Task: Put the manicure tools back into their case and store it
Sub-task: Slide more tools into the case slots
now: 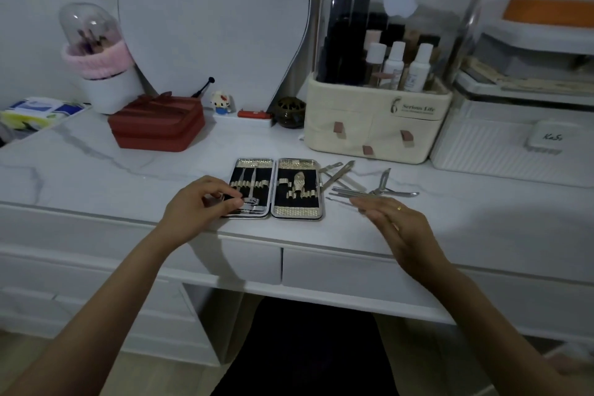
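Steel tools [360,185] beside open case [276,189]; left hand [199,202] pinching its edge, right hand [395,222] spread.

Case [277,188]: open flat near the bench's front edge, black lining, gold trim, several tools in its loops.
Loose tools [363,185]: silver, scattered just right of the case.

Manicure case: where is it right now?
Head view: the manicure case lies open on the desk edge, by the left hand, loose tools to its right.
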